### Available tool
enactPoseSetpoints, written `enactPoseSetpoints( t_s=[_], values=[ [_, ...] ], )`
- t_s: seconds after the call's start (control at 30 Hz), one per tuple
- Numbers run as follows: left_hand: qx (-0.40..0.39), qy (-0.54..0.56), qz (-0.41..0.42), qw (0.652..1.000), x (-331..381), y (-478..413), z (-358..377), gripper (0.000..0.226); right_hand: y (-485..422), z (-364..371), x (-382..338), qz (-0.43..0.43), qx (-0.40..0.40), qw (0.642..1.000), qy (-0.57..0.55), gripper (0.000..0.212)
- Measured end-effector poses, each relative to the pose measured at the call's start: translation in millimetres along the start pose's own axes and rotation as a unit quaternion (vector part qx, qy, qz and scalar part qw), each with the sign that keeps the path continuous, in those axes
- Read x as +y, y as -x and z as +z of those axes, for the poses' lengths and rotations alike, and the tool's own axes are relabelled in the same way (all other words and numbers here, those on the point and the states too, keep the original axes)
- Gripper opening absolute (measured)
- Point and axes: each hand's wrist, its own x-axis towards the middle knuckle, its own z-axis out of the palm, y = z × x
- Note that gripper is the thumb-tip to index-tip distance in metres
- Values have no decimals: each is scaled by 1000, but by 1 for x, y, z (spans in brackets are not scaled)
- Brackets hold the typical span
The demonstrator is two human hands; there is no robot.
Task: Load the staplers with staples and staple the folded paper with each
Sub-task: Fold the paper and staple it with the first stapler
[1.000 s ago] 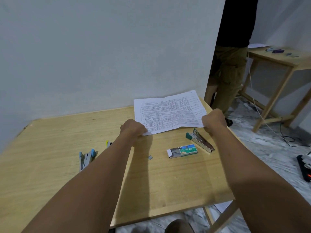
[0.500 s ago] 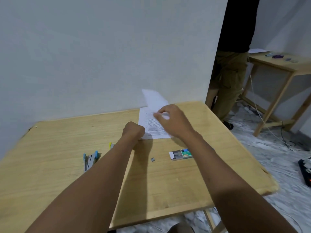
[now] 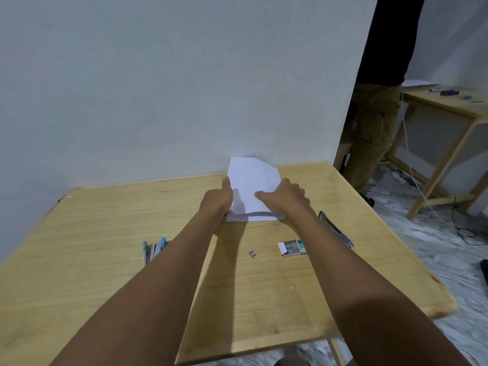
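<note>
So both hands are on the sheet of paper (image 3: 250, 188) at the far middle of the wooden table (image 3: 105, 233), top half of it bent up off the surface, loose fold along the near edge. Left hand (image 3: 215, 200) grips the paper's 9 o'clock edge, thumb on top, fingers curled under. Right hand (image 3: 284, 198) lies mostly flat and open on the 3 o'clock side, pressing down. Blue stapler (image 3: 154, 249) sits at 8 o'clock from the paper, green stapler (image 3: 334, 228) at 4 o'clock, staple box (image 3: 291, 248) plus a loose staple strip (image 3: 252, 254) at 5 o'clock
</note>
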Motion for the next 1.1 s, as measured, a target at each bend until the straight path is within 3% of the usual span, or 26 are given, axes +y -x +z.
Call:
enactPoseSetpoints(
  t_s=[0.13,0.2,0.33,0.5,0.6,0.7,0.77,0.83,0.97,1.1],
  values=[
    [6,-60,17,998,-6,-3,0,10,-8,5,-4,27,-43,997,-65,89],
    [14,-90,26,996,-6,-5,0,9,-11,7,-6,40,-47,985,-159,95],
    [-13,-96,29,995,-2,0,-4,5,-13,8,-4,34,-14,953,-299,64],
    [-50,-25,12,998,4,10,-15,14,-3,-7,-2,-19,1,912,-411,23],
    [-21,57,43,997,10,13,-32,46,9,-26,-2,-106,-8,905,-412,18],
    [-122,165,63,977,14,15,-52,71,21,-47,-6,-174,-46,889,-422,18],
    [-247,217,67,942,12,16,-63,69,27,-56,-10,-196,-72,882,-422,22],
    [-316,268,82,906,10,20,-69,61,30,-60,-12,-200,-82,887,-409,24],
    [-249,351,117,895,12,30,-68,40,36,-53,-10,-148,-90,905,-388,40],
    [-186,350,151,906,7,31,-66,34,48,-41,-4,-83,-86,907,-403,51]
  ],
)
